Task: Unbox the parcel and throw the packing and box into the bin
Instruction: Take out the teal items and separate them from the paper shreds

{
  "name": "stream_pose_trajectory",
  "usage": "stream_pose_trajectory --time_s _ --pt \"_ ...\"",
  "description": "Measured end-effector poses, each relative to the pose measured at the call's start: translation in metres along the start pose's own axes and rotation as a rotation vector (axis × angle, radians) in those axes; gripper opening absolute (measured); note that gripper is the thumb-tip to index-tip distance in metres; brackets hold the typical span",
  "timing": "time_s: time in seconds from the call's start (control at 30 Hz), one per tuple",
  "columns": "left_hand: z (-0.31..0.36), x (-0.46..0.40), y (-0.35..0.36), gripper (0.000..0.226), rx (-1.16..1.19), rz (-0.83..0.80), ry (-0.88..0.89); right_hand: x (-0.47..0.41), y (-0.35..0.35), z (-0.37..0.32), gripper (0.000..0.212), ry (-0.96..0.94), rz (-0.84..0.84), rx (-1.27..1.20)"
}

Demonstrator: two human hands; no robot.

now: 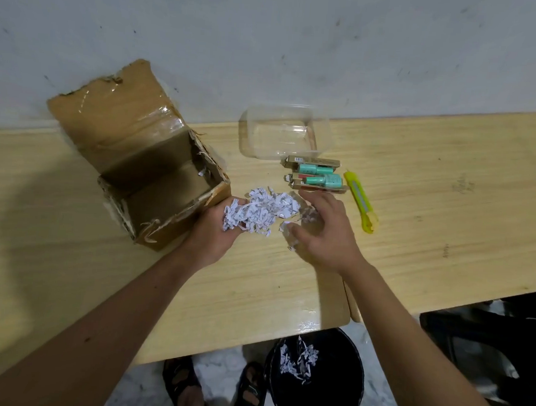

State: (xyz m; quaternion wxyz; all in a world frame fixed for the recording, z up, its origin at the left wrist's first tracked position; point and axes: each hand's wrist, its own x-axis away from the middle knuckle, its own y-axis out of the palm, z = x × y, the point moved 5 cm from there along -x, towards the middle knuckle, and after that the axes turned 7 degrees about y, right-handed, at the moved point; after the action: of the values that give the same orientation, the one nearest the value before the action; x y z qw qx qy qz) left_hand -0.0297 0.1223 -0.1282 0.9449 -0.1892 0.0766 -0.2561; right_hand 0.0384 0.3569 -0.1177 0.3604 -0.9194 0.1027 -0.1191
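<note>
An open brown cardboard box (154, 176) with torn tape stands at the left of the wooden table (435, 189), its flap raised toward the wall. A heap of white shredded paper (260, 210) lies just right of the box. My left hand (218, 231) cups the left side of the heap, palm up, with shreds resting in it. My right hand (323, 230) is spread over crinkled clear wrap (294, 233) at the heap's right side, fingers curled onto it. A black bin (340, 379) on the floor below the table edge holds some shreds.
Teal bottles with small brown cartons (316, 174) lie behind the heap. Beside them are a yellow box cutter (360, 201) and a clear plastic tub (281, 134) near the wall. A dark chair (485, 345) stands at the right. My sandalled feet (215, 389) are under the table edge.
</note>
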Motion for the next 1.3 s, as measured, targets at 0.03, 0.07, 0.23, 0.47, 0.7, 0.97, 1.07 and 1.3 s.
stream_pose_trajectory --time_s 0.03,0.07,0.23,0.47,0.7,0.97,1.07,1.3 --pt "0.002 0.000 0.000 0.037 0.004 0.002 0.001 -0.001 0.004 -0.005 0.078 -0.010 -0.026 0.005" --pt "0.002 0.001 0.000 0.037 0.006 0.003 -0.001 -0.002 0.007 -0.010 0.084 -0.025 -0.058 0.008" --pt "0.006 0.004 -0.001 0.034 0.004 0.023 -0.031 -0.013 0.021 -0.035 0.103 -0.110 -0.280 0.082" --pt "0.012 0.021 -0.002 0.056 -0.044 0.054 -0.057 -0.020 0.035 -0.031 0.065 -0.202 -0.241 0.107" --pt "0.016 0.035 -0.008 0.084 -0.072 0.011 0.020 -0.009 0.031 -0.028 0.062 -0.206 -0.185 0.069" --pt "0.008 0.047 -0.008 0.102 -0.015 -0.087 0.000 0.003 0.025 -0.030 0.106 -0.178 -0.351 0.079" --pt "0.009 0.050 -0.010 0.115 0.004 -0.109 -0.042 0.008 0.030 -0.038 0.124 -0.174 -0.433 0.104" --pt "0.010 0.041 -0.009 0.090 0.024 -0.044 -0.075 -0.010 0.043 -0.051 0.125 -0.170 -0.434 0.177"
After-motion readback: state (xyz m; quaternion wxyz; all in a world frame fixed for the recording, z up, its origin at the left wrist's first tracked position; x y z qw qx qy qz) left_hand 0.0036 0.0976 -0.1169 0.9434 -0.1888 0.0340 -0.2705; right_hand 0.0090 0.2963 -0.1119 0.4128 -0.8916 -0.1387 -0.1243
